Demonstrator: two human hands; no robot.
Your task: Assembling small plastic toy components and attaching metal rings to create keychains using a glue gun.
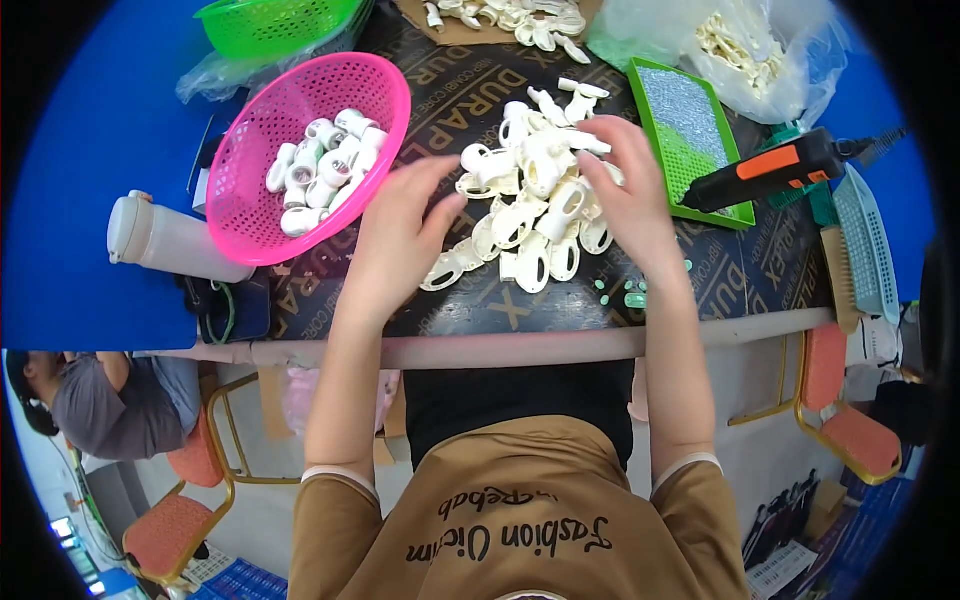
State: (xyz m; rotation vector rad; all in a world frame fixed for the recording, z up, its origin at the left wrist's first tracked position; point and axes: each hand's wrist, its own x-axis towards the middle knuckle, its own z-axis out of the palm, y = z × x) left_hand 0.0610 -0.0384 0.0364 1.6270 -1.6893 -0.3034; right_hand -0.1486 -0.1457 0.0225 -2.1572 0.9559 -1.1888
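A heap of cream plastic shell pieces, many with oval openings, lies on the dark board in front of me. My left hand is at the heap's left edge, its thumb and fingers apart and nothing between them. On the other side my right hand reaches over the heap with fingers spread. Its fingertips are close to the upper right pieces; whether they touch cannot be made out. A pink basket, tilted beside my left hand, holds several white assembled pieces.
Right of the heap stands a green tray of tiny silvery parts, with a black and orange power screwdriver across it. Small green parts lie near my right wrist. A white bottle lies left; a plastic bag sits far right.
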